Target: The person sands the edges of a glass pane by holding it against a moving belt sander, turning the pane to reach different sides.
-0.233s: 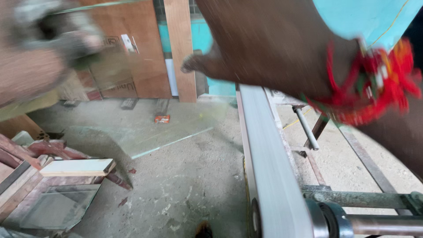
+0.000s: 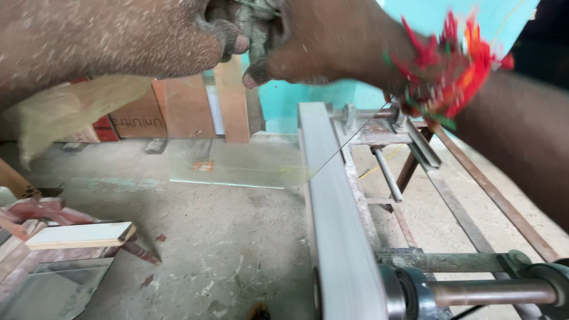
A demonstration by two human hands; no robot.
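Our hands over the belt

Our left hand and right hand meet, fingers curled on what seems a grey rag, above the belt.

- Your left hand, blurred at the upper left a moment ago, has swung in to the top centre.
- Your right hand has risen to meet it, and both now close around a small greyish object.
- A clear glass sheet now shows below your hands, against the pale rail.
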